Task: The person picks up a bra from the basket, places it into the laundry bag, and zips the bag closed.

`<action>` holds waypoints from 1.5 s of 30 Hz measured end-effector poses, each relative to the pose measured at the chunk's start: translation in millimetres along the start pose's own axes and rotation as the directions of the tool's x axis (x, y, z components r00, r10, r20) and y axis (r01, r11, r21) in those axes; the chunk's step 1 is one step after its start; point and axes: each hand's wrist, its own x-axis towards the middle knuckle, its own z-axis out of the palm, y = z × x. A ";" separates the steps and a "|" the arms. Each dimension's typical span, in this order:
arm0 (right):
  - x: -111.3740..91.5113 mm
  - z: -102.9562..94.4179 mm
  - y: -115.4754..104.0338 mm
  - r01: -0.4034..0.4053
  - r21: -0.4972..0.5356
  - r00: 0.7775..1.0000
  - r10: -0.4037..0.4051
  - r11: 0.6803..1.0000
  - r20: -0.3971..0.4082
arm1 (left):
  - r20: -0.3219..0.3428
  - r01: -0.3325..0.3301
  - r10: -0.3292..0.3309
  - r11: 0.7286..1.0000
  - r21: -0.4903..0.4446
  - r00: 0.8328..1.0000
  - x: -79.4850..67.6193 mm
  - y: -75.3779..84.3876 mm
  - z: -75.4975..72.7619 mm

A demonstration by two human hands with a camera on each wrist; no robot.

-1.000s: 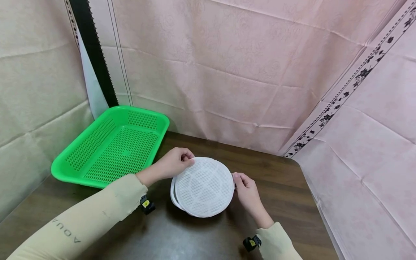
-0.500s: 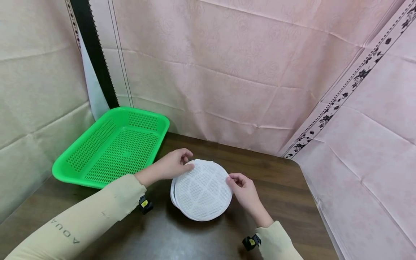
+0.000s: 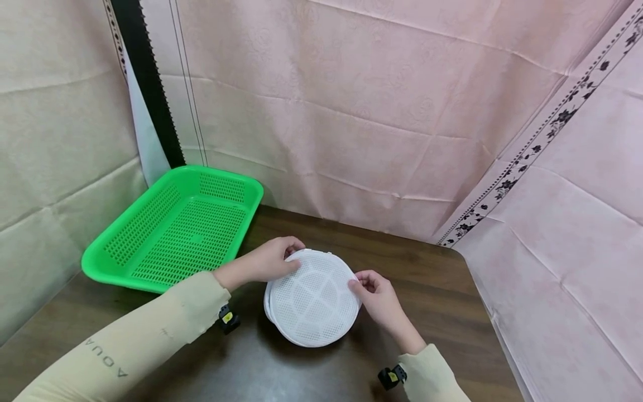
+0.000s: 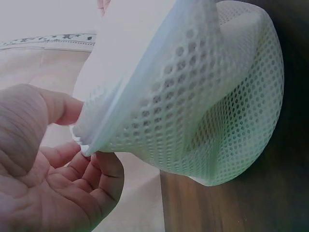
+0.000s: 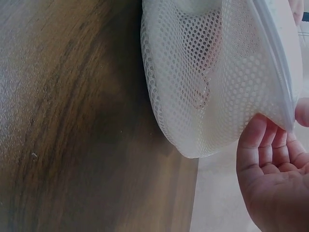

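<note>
A round white mesh laundry bag (image 3: 313,301) is held up over the table in the head view, its flat ribbed face turned towards me. Both wrist views show its soft honeycomb-mesh body (image 4: 241,92) sagging beneath a stiffer edge. My left hand (image 3: 273,261) pinches the upper left rim, thumb on the face and fingers behind. On the opposite side my right hand (image 3: 380,300) pinches the right rim between thumb and fingers. In the right wrist view a zip-like seam (image 5: 277,53) runs along the edge down to the fingers. The far side of the bag is hidden in the head view.
A green perforated plastic basket (image 3: 249,218) stands on the left, behind my left forearm. The dark wooden table (image 3: 432,312) extends to a rounded corner at the right. Pale patterned cloth (image 3: 351,111) hangs behind and along both sides.
The bag's face has shifted slightly down towards me, covering more of the layer behind. My right hand has moved a little left and now has its thumb over the rim.
</note>
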 end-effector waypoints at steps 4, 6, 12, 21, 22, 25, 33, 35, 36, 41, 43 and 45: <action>-1.5 -2.3 0.1 0.003 -0.005 1.000 -0.003 1.000 0.002 | -0.015 0.033 -0.033 0.999 -0.008 0.999 2.1 6.1 3.0; -1.2 -3.6 -1.2 0.005 -0.010 1.000 -0.005 1.000 0.002 | -0.030 0.041 -0.040 0.999 0.000 0.999 3.6 9.0 3.9; 3.1 -5.2 -8.2 0.022 -0.024 1.000 -0.021 0.999 0.017 | -0.043 0.030 -0.029 0.999 0.022 0.999 5.9 13.7 5.0; 13.4 -0.7 -15.9 0.063 -0.063 0.997 -0.060 0.996 0.046 | -0.054 -0.013 0.011 0.999 -0.038 0.998 6.4 9.3 10.9; 14.6 0.1 -17.3 0.063 -0.066 0.997 -0.060 0.996 0.051 | -0.056 -0.021 0.018 0.999 -0.050 0.998 6.3 9.5 11.8; 17.5 2.8 -24.1 0.057 -0.074 0.996 -0.052 0.996 0.069 | -0.053 -0.052 0.049 0.996 -0.072 0.997 5.4 11.2 14.3; 12.1 6.9 -64.1 0.026 -0.068 0.992 -0.017 0.997 0.129 | -0.044 -0.114 0.113 0.993 -0.025 0.993 5.7 15.4 20.7; 11.2 7.8 -68.8 0.027 -0.073 0.991 -0.017 0.997 0.135 | -0.037 -0.120 0.119 0.993 -0.020 0.992 5.8 15.7 21.5; 10.9 8.1 -70.4 0.028 -0.072 0.990 -0.018 0.997 0.139 | -0.034 -0.119 0.119 0.993 -0.018 0.992 5.9 15.5 22.0; 11.7 9.2 -72.8 0.074 -0.062 0.986 -0.064 0.995 0.154 | -0.017 -0.126 0.126 0.991 -0.034 0.992 5.8 15.9 22.3; 12.7 9.7 -73.1 0.093 -0.055 0.984 -0.083 0.994 0.158 | -0.015 -0.124 0.123 0.992 -0.038 0.992 5.8 15.9 22.3; 13.8 10.4 -73.3 0.100 -0.051 0.983 -0.090 0.994 0.161 | -0.019 -0.124 0.123 0.992 -0.038 0.992 6.2 15.3 22.3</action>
